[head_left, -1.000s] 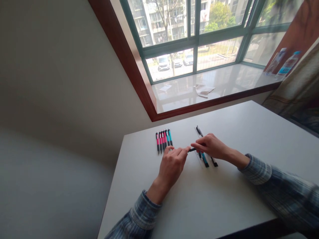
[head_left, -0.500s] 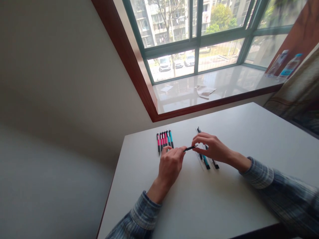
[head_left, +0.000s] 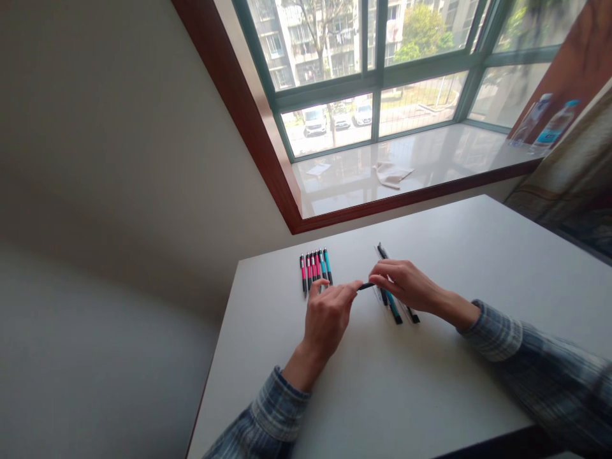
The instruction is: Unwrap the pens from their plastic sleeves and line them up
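Observation:
Between my two hands, above the white table (head_left: pixel 382 389), is a slim black pen piece (head_left: pixel 366 286). My left hand (head_left: pixel 329 313) is closed on its left end, thumb and fingers pinched. The thumb and fingers of my right hand (head_left: pixel 407 284) close round the other end and hide the tip. Below the right hand lie several loose pen parts: a teal barrel (head_left: pixel 394 310), dark barrels (head_left: pixel 412 315) and thin clear pieces, partly covered by the fingers. Past my left hand is a neat row of pink and teal pens (head_left: pixel 314 264) with black grips.
Beyond the table's far edge, a wood-framed window sill (head_left: pixel 344 191) holds a crumpled cloth (head_left: pixel 393 173) and a paper (head_left: pixel 319 169). Two plastic bottles (head_left: pixel 554 127) stand at its right end, near a curtain (head_left: pixel 559 178). A wall (head_left: pixel 119 191) borders the left side.
My right fingers have closed over the pen's tip, which showed before between thumb and fingertips. Less of the black piece is visible now. The left hand has moved very slightly right.

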`<state>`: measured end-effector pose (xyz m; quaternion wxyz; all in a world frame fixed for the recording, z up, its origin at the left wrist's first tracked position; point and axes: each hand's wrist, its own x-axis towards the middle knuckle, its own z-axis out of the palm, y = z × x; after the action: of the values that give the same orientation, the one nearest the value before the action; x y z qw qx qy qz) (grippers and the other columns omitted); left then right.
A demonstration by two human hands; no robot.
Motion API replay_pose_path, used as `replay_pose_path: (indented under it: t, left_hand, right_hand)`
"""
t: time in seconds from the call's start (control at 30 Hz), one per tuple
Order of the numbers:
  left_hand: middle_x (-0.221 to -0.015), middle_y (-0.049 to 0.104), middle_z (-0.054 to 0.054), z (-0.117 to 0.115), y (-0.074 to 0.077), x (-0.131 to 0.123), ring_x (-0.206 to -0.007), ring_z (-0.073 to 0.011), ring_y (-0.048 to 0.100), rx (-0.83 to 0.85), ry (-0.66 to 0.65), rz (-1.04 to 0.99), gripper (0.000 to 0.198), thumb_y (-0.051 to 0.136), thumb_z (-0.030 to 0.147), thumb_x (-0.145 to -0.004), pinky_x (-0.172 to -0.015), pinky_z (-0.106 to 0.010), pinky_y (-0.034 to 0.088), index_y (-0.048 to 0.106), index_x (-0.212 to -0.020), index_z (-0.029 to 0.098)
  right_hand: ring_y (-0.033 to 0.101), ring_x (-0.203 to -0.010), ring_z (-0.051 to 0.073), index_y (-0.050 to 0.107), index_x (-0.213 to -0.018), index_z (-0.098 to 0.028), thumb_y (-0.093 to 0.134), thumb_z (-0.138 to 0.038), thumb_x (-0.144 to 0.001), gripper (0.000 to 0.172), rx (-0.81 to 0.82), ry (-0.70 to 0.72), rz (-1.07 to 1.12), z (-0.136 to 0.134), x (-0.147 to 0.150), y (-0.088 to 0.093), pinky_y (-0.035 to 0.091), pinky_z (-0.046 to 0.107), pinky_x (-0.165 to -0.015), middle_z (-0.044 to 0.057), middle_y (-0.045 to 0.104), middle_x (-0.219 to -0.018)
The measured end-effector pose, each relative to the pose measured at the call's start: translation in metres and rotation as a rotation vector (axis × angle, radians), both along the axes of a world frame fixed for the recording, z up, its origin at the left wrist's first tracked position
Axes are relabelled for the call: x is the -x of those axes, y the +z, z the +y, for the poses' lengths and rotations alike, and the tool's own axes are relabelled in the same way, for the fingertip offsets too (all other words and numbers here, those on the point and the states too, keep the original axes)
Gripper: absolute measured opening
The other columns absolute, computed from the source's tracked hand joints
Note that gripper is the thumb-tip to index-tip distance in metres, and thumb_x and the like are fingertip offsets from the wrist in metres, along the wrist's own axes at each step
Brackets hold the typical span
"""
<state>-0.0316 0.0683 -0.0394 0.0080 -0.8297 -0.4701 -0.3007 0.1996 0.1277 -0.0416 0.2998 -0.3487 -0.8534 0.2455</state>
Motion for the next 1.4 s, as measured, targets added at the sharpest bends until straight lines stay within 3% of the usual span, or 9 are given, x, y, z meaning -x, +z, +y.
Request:
replay_pose_path:
  t: [0.1,0.23,0.47,0.67,0.93,1.07,1.17,1.33,1.4]
  left_hand:
    - [-0.105,0.082,-0.002,0.0003,-0.0002,-0.0004,-0.082,-0.0159,0.075,-0.01,0.007,-0.013,0.024,0.057,0.02,-0.104,-0.1,-0.041,0.041,0.069,-0.124,0.025]
    - [-0.104,0.082,-0.002,0.0008,-0.0013,-0.0002,-0.081,-0.0163,0.075,0.0,0.014,-0.021,0.023,0.057,0.02,-0.104,-0.098,-0.041,0.043,0.069,-0.124,0.024]
    - [-0.104,0.082,-0.001,0.0001,-0.0036,0.0013,-0.08,-0.0168,0.075,-0.004,-0.004,-0.032,0.026,0.062,0.019,-0.101,-0.098,-0.043,0.044,0.067,-0.126,0.024]
    - [-0.111,0.081,-0.004,0.0009,-0.0055,0.0023,-0.084,-0.0174,0.076,-0.018,-0.011,-0.064,0.027,0.061,0.02,-0.101,-0.097,-0.042,0.047,0.067,-0.128,0.022]
    - [-0.098,0.082,-0.001,0.0004,-0.0052,0.0022,-0.066,-0.0143,0.068,-0.028,-0.002,-0.052,0.034,0.062,0.024,-0.102,-0.096,-0.042,0.048,0.064,-0.136,0.023]
    - [-0.106,0.082,-0.002,0.0005,-0.0052,0.0026,-0.072,-0.016,0.07,-0.048,0.006,-0.053,0.036,0.061,0.022,-0.101,-0.094,-0.04,0.049,0.062,-0.137,0.023]
    - [-0.109,0.081,-0.004,0.0007,-0.0064,0.0031,-0.076,-0.017,0.071,-0.044,0.002,-0.046,0.038,0.06,0.02,-0.102,-0.096,-0.041,0.049,0.06,-0.14,0.022]
    - [-0.092,0.081,-0.002,0.0015,-0.009,0.0042,-0.069,-0.0156,0.068,-0.014,-0.001,-0.014,0.045,0.059,0.022,-0.102,-0.099,-0.042,0.049,0.054,-0.147,0.022]
    - [-0.087,0.08,-0.001,0.0017,-0.0093,0.0044,-0.067,-0.015,0.066,-0.013,0.003,-0.01,0.046,0.059,0.023,-0.103,-0.098,-0.041,0.05,0.054,-0.148,0.022]
  right_hand:
    - [0.062,-0.081,0.018,0.065,-0.112,-0.022,0.068,-0.043,-0.097,0.026,-0.07,0.0,0.042,-0.0001,-0.0004,0.0013,0.049,0.03,-0.07,0.007,0.07,-0.105]
    - [0.062,-0.081,0.018,0.065,-0.104,-0.022,0.063,-0.034,-0.101,0.012,-0.104,0.048,0.064,0.0005,-0.0003,-0.0002,0.05,0.029,-0.072,0.006,0.068,-0.1]
    - [0.053,-0.065,0.015,0.064,-0.082,-0.02,0.052,-0.041,-0.107,0.035,-0.033,0.037,-0.039,-0.0004,0.001,-0.0009,0.04,0.027,-0.064,0.002,0.061,-0.073]
    - [0.059,-0.074,0.015,0.067,-0.102,-0.021,0.069,-0.04,-0.096,0.02,0.015,0.029,0.092,-0.0007,0.0028,-0.0028,0.045,0.026,-0.069,0.003,0.067,-0.089]
    - [0.042,-0.057,0.011,0.058,-0.066,-0.017,0.056,-0.046,-0.104,0.047,0.112,0.06,0.043,-0.0018,0.0048,-0.0006,0.035,0.026,-0.057,-0.002,0.052,-0.06]
    - [0.054,-0.065,0.013,0.07,-0.093,-0.019,0.075,-0.043,-0.092,0.024,0.091,0.035,0.129,0.0,0.0019,0.0002,0.044,0.025,-0.063,0.0,0.065,-0.076]
    - [0.059,-0.072,0.014,0.071,-0.112,-0.023,0.078,-0.034,-0.089,0.027,0.045,0.042,0.171,0.0005,0.0005,0.0004,0.05,0.027,-0.069,0.002,0.07,-0.088]
    - [0.06,-0.073,0.014,0.073,-0.101,-0.023,0.071,-0.032,-0.095,0.012,0.038,0.059,0.194,-0.0012,0.0025,-0.0004,0.05,0.026,-0.07,0.003,0.071,-0.09]
    - [0.059,-0.072,0.014,0.073,-0.096,-0.021,0.069,-0.036,-0.097,0.015,0.038,0.035,0.167,-0.0012,0.0032,-0.0011,0.048,0.026,-0.068,0.003,0.071,-0.088]
